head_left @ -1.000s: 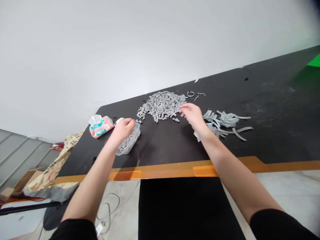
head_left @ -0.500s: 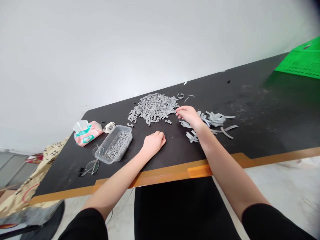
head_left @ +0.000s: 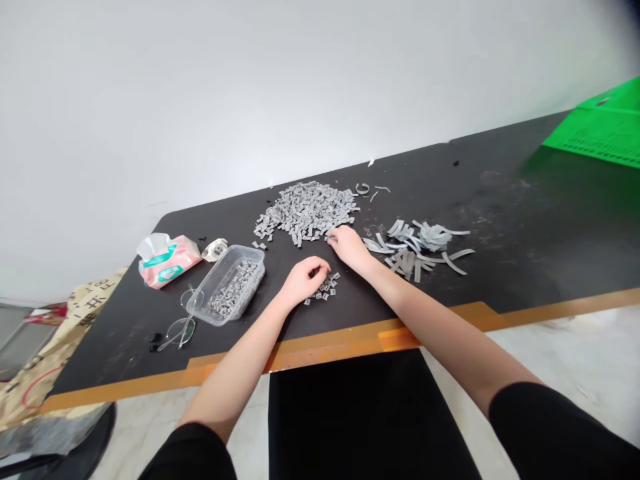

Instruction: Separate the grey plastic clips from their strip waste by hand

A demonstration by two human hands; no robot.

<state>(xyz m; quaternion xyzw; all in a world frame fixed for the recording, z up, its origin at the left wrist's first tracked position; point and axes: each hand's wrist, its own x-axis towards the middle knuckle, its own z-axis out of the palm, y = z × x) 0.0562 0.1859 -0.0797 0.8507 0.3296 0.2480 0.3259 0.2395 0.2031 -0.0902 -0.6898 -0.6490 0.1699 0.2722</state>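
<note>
My left hand [head_left: 303, 280] hovers low over the table, fingers loosely curled and the thumb apart from them. Beneath and beside it lies a small scatter of grey plastic pieces [head_left: 327, 288]. My right hand [head_left: 350, 247] is at the near edge of a large heap of small grey pieces [head_left: 313, 210], its fingertips pinched on one small grey piece [head_left: 329, 238], mostly hidden. To the left stands a clear plastic tub [head_left: 201, 303] with many small grey pieces inside. Right of my right hand, curved grey strips [head_left: 430, 237] lie in a loose bunch.
A pink tissue pack [head_left: 170, 261], a roll of tape [head_left: 215, 250] and eyeglasses [head_left: 181, 331] lie on the left of the black table [head_left: 500, 267]. A green plastic basket [head_left: 600, 123] stands at the far right. Orange tape [head_left: 320, 350] runs along the front edge.
My left hand has loosened from a fist, and small grey pieces now lie scattered beside it. My right hand has moved left and nearer, uncovering more of the strips.
</note>
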